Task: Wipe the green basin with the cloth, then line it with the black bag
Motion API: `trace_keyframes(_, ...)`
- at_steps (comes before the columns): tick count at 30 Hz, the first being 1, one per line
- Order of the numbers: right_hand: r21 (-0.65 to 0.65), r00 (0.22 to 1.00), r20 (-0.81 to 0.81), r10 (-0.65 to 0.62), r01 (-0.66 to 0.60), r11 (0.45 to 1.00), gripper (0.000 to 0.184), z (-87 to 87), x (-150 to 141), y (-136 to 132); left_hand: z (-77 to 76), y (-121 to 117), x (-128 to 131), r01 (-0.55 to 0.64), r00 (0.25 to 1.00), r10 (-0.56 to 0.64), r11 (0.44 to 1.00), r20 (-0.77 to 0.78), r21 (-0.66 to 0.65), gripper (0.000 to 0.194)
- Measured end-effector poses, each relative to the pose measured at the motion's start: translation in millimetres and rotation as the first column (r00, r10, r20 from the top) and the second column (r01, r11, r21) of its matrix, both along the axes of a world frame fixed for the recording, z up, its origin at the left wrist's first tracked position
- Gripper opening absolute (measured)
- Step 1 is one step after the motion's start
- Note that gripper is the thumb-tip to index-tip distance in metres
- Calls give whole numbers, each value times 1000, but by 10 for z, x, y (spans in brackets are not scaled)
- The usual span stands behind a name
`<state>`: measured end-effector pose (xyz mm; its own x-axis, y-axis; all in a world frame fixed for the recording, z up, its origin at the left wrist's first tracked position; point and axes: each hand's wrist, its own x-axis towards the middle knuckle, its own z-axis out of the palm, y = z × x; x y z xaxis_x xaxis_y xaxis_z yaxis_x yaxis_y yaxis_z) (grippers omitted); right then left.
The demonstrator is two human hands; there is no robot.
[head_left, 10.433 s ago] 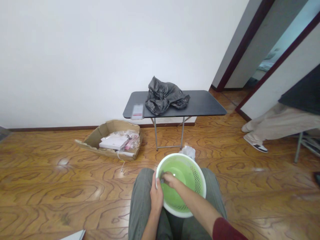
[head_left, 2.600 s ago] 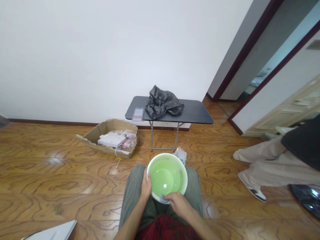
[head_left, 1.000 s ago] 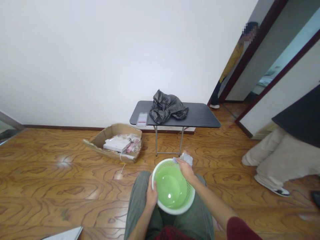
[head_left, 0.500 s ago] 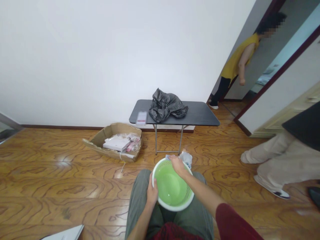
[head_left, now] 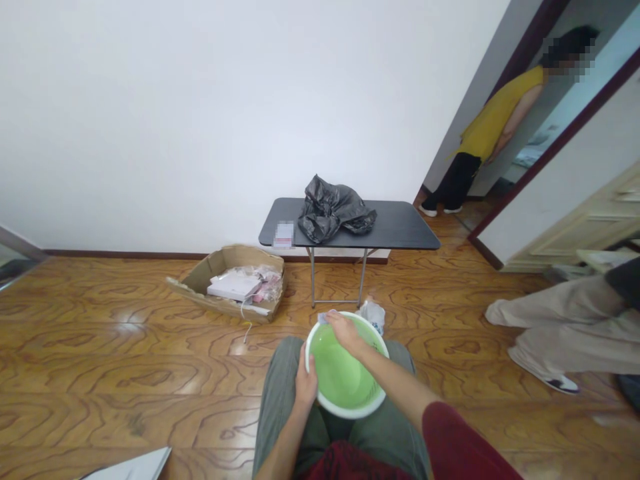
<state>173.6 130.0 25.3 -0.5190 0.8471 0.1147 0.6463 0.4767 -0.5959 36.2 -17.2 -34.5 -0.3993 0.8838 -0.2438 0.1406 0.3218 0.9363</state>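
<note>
While a person in a yellow top (head_left: 493,127) stands bent forward beyond the far right corner of a black folding table (head_left: 405,227), I sit, as the head camera sees it, with a white-rimmed green basin (head_left: 340,377) on my lap (head_left: 280,400). My left hand (head_left: 307,385) grips the basin's left edge, thumb over the rim; the fingers of my right hand (head_left: 345,330) are closed on a small pale cloth (head_left: 323,319), held against the basin's far left edge. Plastic by the look of it, the basin should be light and fairly stiff, slippery if wet, and best taken by its broad rim; the cloth is probably soft and limp, easiest pinched between thumb and fingertips. A white plastic bag (head_left: 373,316) lies just past the basin's far right edge. On the table, a crumpled black bag (head_left: 334,210) sits slightly left of center, and a blurred packet (head_left: 284,235) lies at the near left corner. Off the table's left edge, a torn carton (head_left: 225,257) holds a white box (head_left: 233,285).
</note>
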Motion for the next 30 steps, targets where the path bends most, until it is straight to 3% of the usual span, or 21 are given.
trace_keyframes(4, -48, 972, 43, -231, 233, 971, 55, -2, 441, 94, 29, 10, 1, -3, 1000, 3, 1000, -8, 6, 59)
trace_keyframes(9, 18, 922, 98, -375, 375, 927, 59, -80, 920, -171, 16, 14, 8, -22, 1000, 22, 1000, 4, 5, 59)
trace_keyframes(14, 57, 891, 150, -428, 425, 904, 60, -84, 964, -235, 3, 10, 18, -16, 1000, 16, 1000, 15, 7, 58)
trace_keyframes(20, -1, 963, 115, -243, 244, 970, 60, -3, 378, 39, 2, -8, 10, -2, 1000, 2, 1000, 5, 27, 59)
trace_keyframes(25, -55, 1000, -5, 25, -26, 998, 55, -19, -141, -39, -27, -13, 0, -19, 1000, 19, 1000, 2, 8, 58)
trace_keyframes(30, -59, 986, -63, 151, -155, 986, 50, -93, -168, -80, -24, -6, -4, -13, 1000, 13, 1000, -2, -11, 59)
